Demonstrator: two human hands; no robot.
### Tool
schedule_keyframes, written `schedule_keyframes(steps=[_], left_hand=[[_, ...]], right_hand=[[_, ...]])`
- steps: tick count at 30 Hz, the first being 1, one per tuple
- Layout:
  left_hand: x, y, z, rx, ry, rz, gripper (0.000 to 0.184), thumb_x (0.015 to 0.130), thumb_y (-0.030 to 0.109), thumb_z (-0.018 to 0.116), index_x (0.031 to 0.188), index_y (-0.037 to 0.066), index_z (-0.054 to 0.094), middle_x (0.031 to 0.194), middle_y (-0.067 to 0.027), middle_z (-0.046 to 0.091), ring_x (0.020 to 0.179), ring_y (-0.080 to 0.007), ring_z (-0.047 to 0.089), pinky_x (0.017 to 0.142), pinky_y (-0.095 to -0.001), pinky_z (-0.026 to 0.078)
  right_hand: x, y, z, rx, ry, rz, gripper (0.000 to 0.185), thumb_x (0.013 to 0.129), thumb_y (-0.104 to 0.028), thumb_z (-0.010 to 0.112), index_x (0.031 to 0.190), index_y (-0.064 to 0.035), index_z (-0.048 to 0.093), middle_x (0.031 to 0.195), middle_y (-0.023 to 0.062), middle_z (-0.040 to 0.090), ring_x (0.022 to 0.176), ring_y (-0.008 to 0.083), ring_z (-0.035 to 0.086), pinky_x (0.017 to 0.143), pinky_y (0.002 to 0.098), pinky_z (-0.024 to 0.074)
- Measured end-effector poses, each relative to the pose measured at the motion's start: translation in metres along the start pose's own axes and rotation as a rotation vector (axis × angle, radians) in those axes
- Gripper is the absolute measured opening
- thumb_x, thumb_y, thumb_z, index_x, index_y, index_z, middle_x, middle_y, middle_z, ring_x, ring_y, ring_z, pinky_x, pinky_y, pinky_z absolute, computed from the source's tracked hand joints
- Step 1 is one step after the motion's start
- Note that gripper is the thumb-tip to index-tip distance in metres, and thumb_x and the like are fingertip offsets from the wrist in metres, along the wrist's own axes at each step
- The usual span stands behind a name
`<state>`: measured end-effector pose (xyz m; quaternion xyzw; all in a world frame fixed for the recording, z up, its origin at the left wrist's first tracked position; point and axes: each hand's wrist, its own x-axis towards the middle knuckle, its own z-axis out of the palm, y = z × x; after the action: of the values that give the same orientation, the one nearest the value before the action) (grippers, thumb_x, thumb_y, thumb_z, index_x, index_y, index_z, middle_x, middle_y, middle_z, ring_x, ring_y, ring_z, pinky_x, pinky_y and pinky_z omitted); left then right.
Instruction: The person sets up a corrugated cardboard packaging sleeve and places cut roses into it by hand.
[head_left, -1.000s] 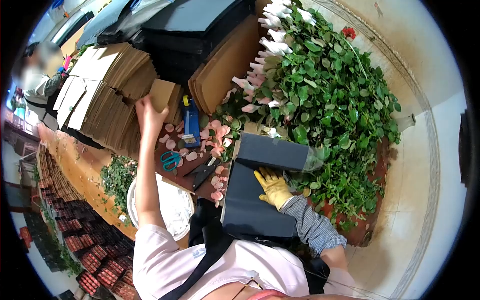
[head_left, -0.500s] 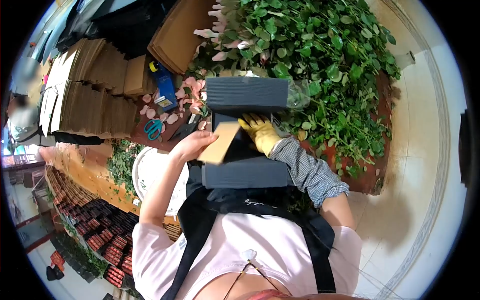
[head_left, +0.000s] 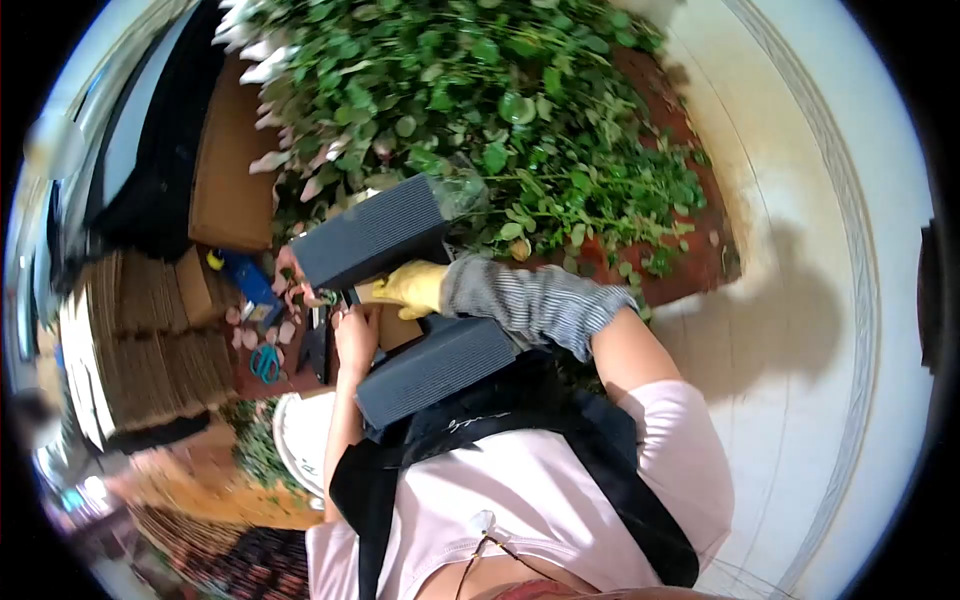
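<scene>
A dark grey ribbed cardboard wrapper [head_left: 375, 235] lies in front of me, with one raised side on the far edge and one near my apron. Between these sides sits a plain brown cardboard piece [head_left: 398, 332]. My left hand [head_left: 356, 338], bare, has its fingers closed at the left end of this piece; the fingertips are partly hidden. My right hand [head_left: 412, 288], in a yellow glove, rests on the cardboard's far part with fingers stretched out to the left.
Leafy rose stems [head_left: 480, 110] heap across the table's far side. At left are teal scissors [head_left: 265, 364], a blue tape dispenser [head_left: 250, 283], scattered pink petals [head_left: 287, 331] and stacked brown cardboard [head_left: 150, 340]. A white round tub [head_left: 300, 435] stands below the table edge.
The brown cardboard piece has gone from above the wrapper down into it. Both hands now meet at its left part. The camera view has turned, so the wrapper appears tilted and farther left.
</scene>
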<state>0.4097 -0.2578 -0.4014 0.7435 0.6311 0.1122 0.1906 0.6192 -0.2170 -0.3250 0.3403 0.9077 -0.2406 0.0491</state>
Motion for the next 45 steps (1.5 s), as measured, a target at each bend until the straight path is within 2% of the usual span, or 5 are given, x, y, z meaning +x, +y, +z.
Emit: schedule_keyframes(steps=[13, 17, 21, 32, 45], left_hand=[[0.037, -0.004, -0.019, -0.539, -0.802, 0.011, 0.020, 0.093, 0.013, 0.058, 0.103, -0.004, 0.054, 0.082, -0.0155, 0.072, 0.074, -0.0217, 0.072, 0.066, -0.0315, 0.057], [0.025, 0.003, -0.018, -0.436, -0.693, 0.073, 0.025, 0.093, 0.015, 0.062, 0.106, -0.003, 0.053, 0.082, -0.0158, 0.070, 0.074, -0.0226, 0.070, 0.068, -0.0329, 0.055], [0.016, 0.018, -0.022, -0.326, -0.620, 0.128, 0.035, 0.091, 0.018, 0.066, 0.115, -0.003, 0.050, 0.083, -0.0148, 0.068, 0.077, -0.0236, 0.068, 0.073, -0.0343, 0.053], [0.020, 0.016, -0.030, -0.582, -0.759, -0.053, 0.046, 0.100, 0.035, 0.063, 0.123, -0.003, 0.052, 0.094, -0.0150, 0.068, 0.086, -0.0243, 0.067, 0.080, -0.0341, 0.053], [-0.009, 0.010, -0.042, -0.422, -0.592, 0.361, 0.036, 0.084, 0.008, 0.068, 0.119, 0.000, 0.066, 0.109, -0.0132, 0.056, 0.098, -0.0267, 0.059, 0.087, -0.0321, 0.048]], right_hand=[[-0.083, 0.005, -0.020, 1.125, 0.571, -0.077, 0.048, 0.097, -0.021, 0.061, 0.142, -0.0085, 0.051, 0.138, 0.0144, 0.058, 0.125, 0.0256, 0.058, 0.108, 0.0380, 0.0440], [-0.150, 0.047, -0.003, 0.336, 1.152, 0.438, 0.055, 0.088, -0.019, 0.072, 0.138, -0.0091, 0.052, 0.135, 0.0134, 0.061, 0.124, 0.0268, 0.059, 0.108, 0.0421, 0.0446], [-0.165, 0.091, 0.027, -0.051, 0.353, 1.063, 0.047, 0.079, -0.010, 0.073, 0.125, -0.0097, 0.065, 0.127, 0.0130, 0.067, 0.109, 0.0315, 0.066, 0.094, 0.0398, 0.0534], [-0.268, 0.007, -0.098, 0.499, 1.155, 0.463, 0.058, 0.076, 0.023, 0.051, 0.124, -0.0056, 0.067, 0.113, 0.0130, 0.072, 0.105, 0.0184, 0.070, 0.091, 0.0294, 0.0589], [-0.265, 0.050, 0.004, 0.913, 0.108, 0.526, 0.058, 0.092, -0.021, 0.068, 0.147, -0.0182, 0.048, 0.148, 0.0107, 0.051, 0.131, 0.0245, 0.053, 0.108, 0.0398, 0.0455]])
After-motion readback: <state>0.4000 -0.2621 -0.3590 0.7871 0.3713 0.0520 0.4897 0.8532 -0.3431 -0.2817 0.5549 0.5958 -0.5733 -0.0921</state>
